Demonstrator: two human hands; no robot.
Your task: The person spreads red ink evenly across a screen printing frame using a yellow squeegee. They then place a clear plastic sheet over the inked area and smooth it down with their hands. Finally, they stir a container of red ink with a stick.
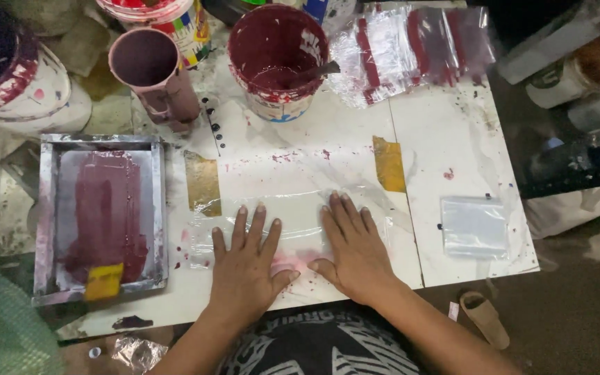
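We've got both hands, left hand (244,267) and right hand (355,253), fingers spread flat, smoothing the clear plastic bag (293,222) on the tabletop (446,132); next up, probably the printing frame (98,215) at left.

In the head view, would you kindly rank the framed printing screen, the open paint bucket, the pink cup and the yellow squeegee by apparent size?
1. Framed printing screen, clearly largest.
2. Open paint bucket.
3. Pink cup, lying tilted, so unsure against the bucket.
4. Yellow squeegee, smallest.

Framed printing screen (98,215) smeared maroon at counter's (446,139) left edge; paint bucket (277,59) and pink cup (154,73) along far edge; printed bags (411,52) at far right corner.
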